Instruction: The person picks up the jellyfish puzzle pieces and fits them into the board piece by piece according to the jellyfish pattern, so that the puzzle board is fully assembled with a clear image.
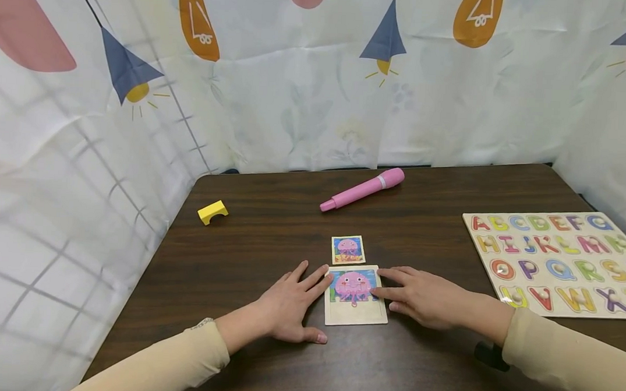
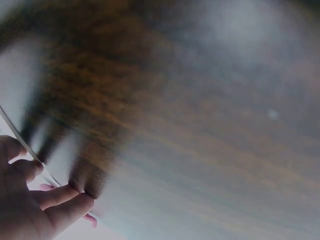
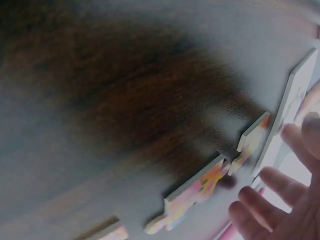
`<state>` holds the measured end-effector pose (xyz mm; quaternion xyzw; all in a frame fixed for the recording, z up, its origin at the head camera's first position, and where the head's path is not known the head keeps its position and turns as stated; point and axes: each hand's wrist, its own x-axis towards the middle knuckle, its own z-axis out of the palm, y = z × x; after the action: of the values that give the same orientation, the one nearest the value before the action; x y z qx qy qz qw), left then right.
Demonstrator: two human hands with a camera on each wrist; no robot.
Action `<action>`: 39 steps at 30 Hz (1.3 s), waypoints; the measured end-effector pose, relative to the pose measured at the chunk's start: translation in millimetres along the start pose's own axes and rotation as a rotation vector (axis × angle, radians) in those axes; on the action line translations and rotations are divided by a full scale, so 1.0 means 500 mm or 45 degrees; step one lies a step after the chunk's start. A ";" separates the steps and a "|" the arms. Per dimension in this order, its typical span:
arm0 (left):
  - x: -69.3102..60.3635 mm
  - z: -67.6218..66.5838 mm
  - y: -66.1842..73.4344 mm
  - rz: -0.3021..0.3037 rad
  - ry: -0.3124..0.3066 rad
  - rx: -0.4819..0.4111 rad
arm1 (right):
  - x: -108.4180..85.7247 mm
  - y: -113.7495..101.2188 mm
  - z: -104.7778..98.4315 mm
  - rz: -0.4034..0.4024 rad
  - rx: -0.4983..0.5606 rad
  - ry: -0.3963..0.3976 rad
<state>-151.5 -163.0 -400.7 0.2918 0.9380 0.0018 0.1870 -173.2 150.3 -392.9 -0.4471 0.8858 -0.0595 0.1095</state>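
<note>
A square wooden jigsaw tray (image 1: 357, 315) lies flat on the table between the two hands. Its upper part holds fitted pieces of a pink jellyfish picture (image 1: 352, 283); bare wood shows along the bottom. My left hand (image 1: 293, 305) touches the tray's left edge with spread, straight fingers, its thumb on the table. From the other side, my right hand (image 1: 425, 296) reaches to the tray, fingers extended, fingertips on the right edge and picture. In the right wrist view, loose jigsaw pieces (image 3: 195, 186) lie beside the tray; the head view does not show them.
Just behind the tray is a small jellyfish picture card (image 1: 348, 250). Farther back lies a pink marker-shaped stick (image 1: 363, 190). A yellow arch block (image 1: 212, 212) sits at the left, and an alphabet peg board (image 1: 546, 270) at the right. Patterned curtains (image 1: 317, 102) border the table.
</note>
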 end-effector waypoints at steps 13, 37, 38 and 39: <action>-0.004 0.000 0.000 0.027 0.028 0.044 | -0.057 0.063 0.004 0.155 0.322 0.228; 0.000 -0.001 -0.001 0.018 0.013 0.029 | -0.038 0.032 0.030 0.260 0.231 0.330; -0.001 -0.001 -0.001 0.016 0.010 0.029 | -0.037 0.031 0.029 0.258 0.231 0.327; -0.001 -0.001 -0.001 0.018 0.011 0.027 | -0.037 0.031 0.029 0.254 0.231 0.325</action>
<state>-151.6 -163.7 -399.9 0.3002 0.9367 -0.0057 0.1800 -171.2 174.1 -407.5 -0.3340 0.9235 -0.1841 0.0413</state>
